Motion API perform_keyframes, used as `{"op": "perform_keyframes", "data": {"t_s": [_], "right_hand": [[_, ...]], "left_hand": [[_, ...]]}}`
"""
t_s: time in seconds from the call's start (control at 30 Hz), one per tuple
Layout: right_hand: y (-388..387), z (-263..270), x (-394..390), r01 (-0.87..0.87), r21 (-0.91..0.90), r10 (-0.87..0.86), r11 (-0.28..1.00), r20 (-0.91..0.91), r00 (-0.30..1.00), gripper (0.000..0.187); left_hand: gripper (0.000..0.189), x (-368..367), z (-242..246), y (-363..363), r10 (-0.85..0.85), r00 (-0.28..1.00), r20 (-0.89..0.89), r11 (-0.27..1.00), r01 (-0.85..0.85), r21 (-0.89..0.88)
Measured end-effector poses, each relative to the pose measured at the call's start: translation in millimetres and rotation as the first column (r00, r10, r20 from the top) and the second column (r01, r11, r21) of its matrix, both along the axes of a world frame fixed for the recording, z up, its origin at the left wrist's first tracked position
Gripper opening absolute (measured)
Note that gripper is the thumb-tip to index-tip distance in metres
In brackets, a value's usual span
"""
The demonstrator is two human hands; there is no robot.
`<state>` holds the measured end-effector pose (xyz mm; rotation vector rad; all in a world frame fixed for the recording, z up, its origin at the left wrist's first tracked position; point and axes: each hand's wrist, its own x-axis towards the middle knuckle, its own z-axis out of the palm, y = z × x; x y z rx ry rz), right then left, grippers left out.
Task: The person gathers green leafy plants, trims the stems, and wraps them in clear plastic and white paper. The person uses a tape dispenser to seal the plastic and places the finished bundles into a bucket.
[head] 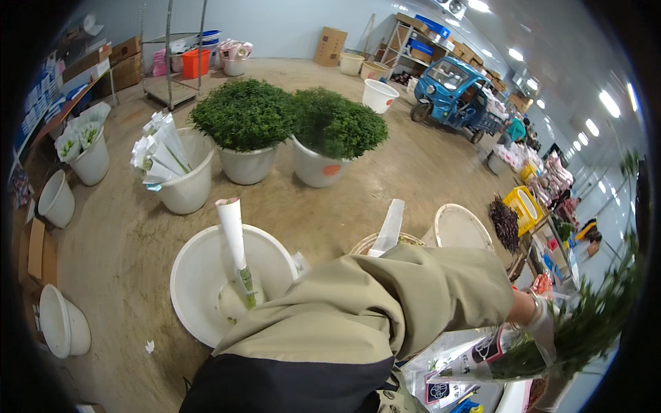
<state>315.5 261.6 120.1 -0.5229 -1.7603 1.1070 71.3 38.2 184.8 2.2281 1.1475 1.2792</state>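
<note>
My left arm in a khaki sleeve reaches across to the right. At its end, my gloved left hand [542,321] is around a bunch of leafy green stems [583,322]. The cut stem ends sit inside a clear plastic flower sleeve [477,359] with a printed label. Below the bunch, close to the picture's rim, is my gloved right hand [553,391]; its fingers are hidden or blurred. More printed plastic sleeves [439,388] lie on the work surface under the bunch.
A large white tub [191,263] holds one paper-wrapped bunch [231,227]. Ahead stand two tubs of dense greenery [248,113] and a tub with wrapped flowers [186,193]. A blue three-wheeled truck [449,93] is parked behind. Other people [515,130] are at the right, near a yellow crate [520,209].
</note>
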Motion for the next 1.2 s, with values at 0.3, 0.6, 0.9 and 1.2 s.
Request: {"op": "perform_keyframes", "data": {"t_s": [0.3,0.6,0.9,1.2], "right_hand": [[-28.9,60.3,32.9,0.067,0.111,-0.06,0.992,-0.072,0.996,0.034],[-11.0,167.8,41.6,0.158,0.118,-0.185,0.98,0.262,0.947,0.018],[22.3,195.0,71.3,0.222,0.144,-0.251,0.964,0.237,0.938,0.016],[26.3,209.8,96.8,0.309,0.371,-0.401,0.876,0.201,0.894,0.019]], "left_hand": [[0.046,22.8,44.2,50.3,0.105,0.897,-0.43,0.993,-0.121,-0.009],[0.042,43.0,131.2,117.4,0.063,0.659,-0.75,0.709,-0.558,-0.431],[0.025,38.5,170.1,97.4,-0.189,0.946,-0.262,0.963,0.231,0.141],[0.122,74.7,-113.1,111.8,0.196,0.971,-0.136,0.97,-0.172,0.171]]}}
